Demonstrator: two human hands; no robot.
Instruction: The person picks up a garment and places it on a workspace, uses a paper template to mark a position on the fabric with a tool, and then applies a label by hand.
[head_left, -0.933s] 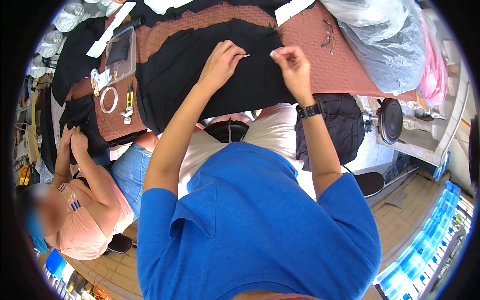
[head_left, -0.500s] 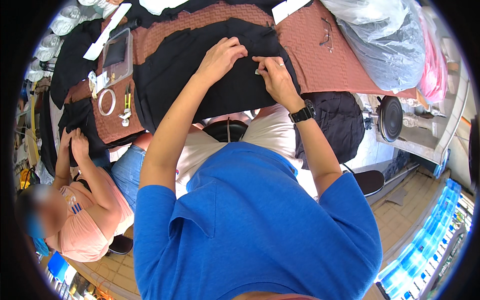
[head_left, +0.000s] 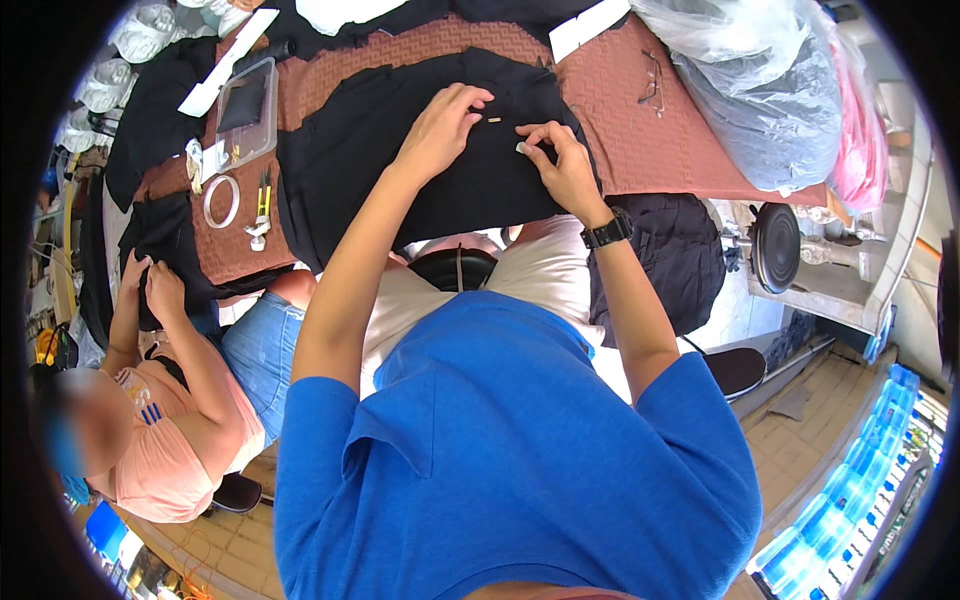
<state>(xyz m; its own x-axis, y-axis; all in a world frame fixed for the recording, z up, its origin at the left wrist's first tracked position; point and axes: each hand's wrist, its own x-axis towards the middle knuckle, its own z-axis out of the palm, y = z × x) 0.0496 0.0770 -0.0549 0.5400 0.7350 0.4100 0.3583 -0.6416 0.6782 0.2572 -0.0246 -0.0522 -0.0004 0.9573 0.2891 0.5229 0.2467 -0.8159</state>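
A large piece of black cloth [head_left: 400,190] lies spread over the table edge in front of me and hangs toward my lap. On it lies a small gold-coloured strip [head_left: 494,120], between my two hands. Just left of this strip, my left hand [head_left: 440,130] rests over the cloth, its fingers curved and the thumb apart from them, with nothing seen in it. My right hand [head_left: 562,170], with a black watch on the wrist, holds a small white piece [head_left: 522,148] at the thumb tip; what exactly it is cannot be made out.
Left of the cloth are a clear plastic box [head_left: 268,125], a white roll of tape [head_left: 221,202] and yellow-handled snips [head_left: 264,200]. Eyeglasses [head_left: 652,85] and big plastic bags [head_left: 760,100] lie at the right. A co-worker [head_left: 190,430] sits at my left, handling black cloth.
My hands have drawn apart, and the gold-coloured strip now shows on the cloth between them. The whole view has shifted slightly.
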